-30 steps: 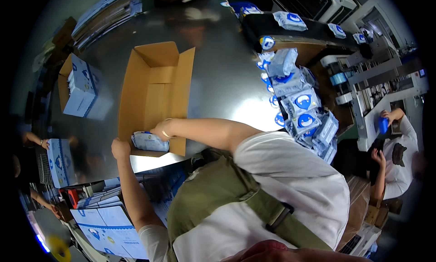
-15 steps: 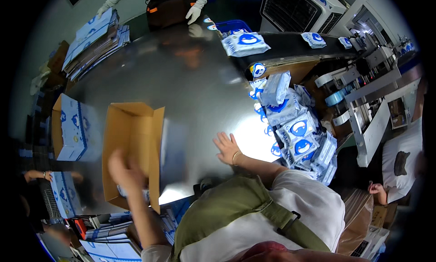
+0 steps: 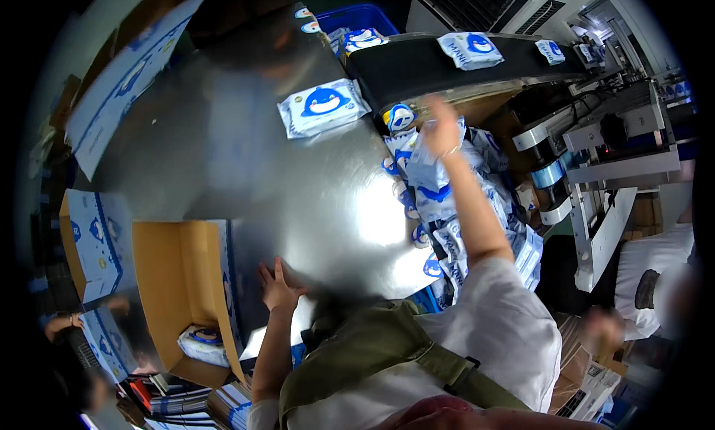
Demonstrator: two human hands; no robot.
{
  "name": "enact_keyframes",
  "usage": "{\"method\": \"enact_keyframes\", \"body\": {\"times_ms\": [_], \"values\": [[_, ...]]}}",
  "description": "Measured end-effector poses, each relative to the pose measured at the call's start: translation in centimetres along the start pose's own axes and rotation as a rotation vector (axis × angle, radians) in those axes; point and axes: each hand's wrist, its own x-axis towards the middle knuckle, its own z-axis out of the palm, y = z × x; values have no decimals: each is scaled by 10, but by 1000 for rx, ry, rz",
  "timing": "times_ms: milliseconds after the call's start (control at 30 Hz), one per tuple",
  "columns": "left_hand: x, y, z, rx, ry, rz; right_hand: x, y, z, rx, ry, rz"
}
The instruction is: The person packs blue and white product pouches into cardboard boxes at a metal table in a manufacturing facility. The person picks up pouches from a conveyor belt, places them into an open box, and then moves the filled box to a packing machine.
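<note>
The right hand is showing as a blur right of the frame's centre, over the upper end of a pile of soft packs; its fingers are smearing, so whether it is gripping one cannot be told. Its forearm is hiding part of the pile. The left hand is lying open, fingers spreading up the frame, on the metal table below centre. Just left of it, an open carton is facing its mouth toward the camera, its long axis running from upper to lower frame; a pack inside is sitting at the lower end, partly covered. A single pack is lying whale-side up above centre, its long axis running nearly sideways, right end tilting upward. At upper left, the rim is cutting off a blue-and-white cardboard panel.
</note>
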Motion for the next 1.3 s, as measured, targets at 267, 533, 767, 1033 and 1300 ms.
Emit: {"method": "enact_keyframes", "body": {"times_ms": [267,533,767,1033,1300], "values": [[9,3,-3,13,-2,-17,148,142,-17,-743,-243,91],[9,-2,0,-35,-30,-19,183,-5,77,-348,-375,-201],[6,-7,-1,-51,-12,-19,136,-122,152,-26,-678,-220],[-25,-14,23,-598,19,107,-71,-239,33,7,-695,-459],[-99,-75,86,-1219,-57,-115,-235,-304,-13,72,-689,-573]]}}
